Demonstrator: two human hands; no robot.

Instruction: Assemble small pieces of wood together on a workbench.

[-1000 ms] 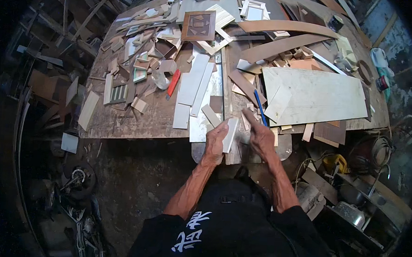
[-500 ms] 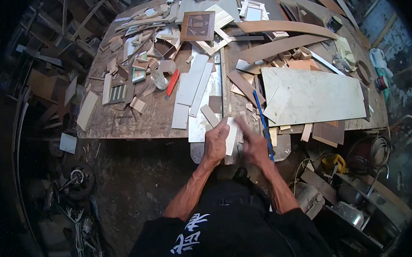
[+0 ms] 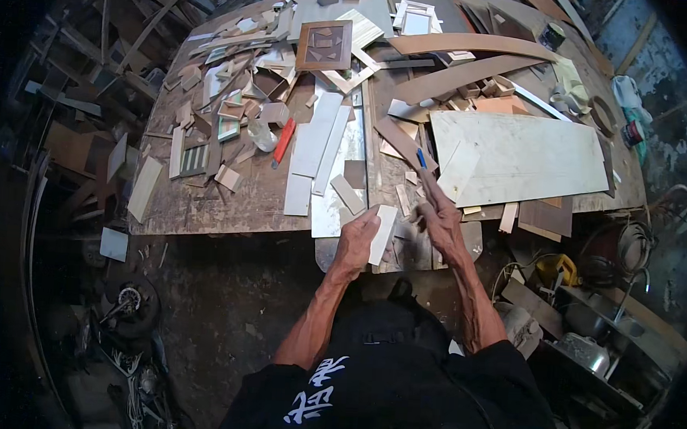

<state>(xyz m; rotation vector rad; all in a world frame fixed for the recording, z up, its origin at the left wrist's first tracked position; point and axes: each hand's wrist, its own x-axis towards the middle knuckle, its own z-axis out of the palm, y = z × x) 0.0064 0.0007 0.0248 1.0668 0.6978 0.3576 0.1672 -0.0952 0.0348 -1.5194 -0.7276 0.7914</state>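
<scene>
My left hand (image 3: 355,242) is closed on a small pale wood strip (image 3: 384,234), which it holds upright at the front edge of the bench. To the right, my right hand (image 3: 442,223) lies over a long, thin blue tool, and only the blue tip (image 3: 422,159) shows beyond the fingers. Its index finger is stretched out along the tool and the other fingers are apart; the palm side is hidden. A short grey-beige wood block (image 3: 348,194) lies just past my left hand. Small wood offcuts (image 3: 402,198) lie between the hands.
A large pale board (image 3: 525,162) covers the right of the workbench (image 3: 243,209). Long whitish strips (image 3: 316,143), a red-handled cutter (image 3: 284,141) and a clear jar (image 3: 262,135) lie left of centre. A dark carved wood panel (image 3: 324,46) rests farther back among scraps.
My right hand has moved away from the wood strip, outward to the right, onto the blue tool. The left hand still holds the strip, now slightly lower.
</scene>
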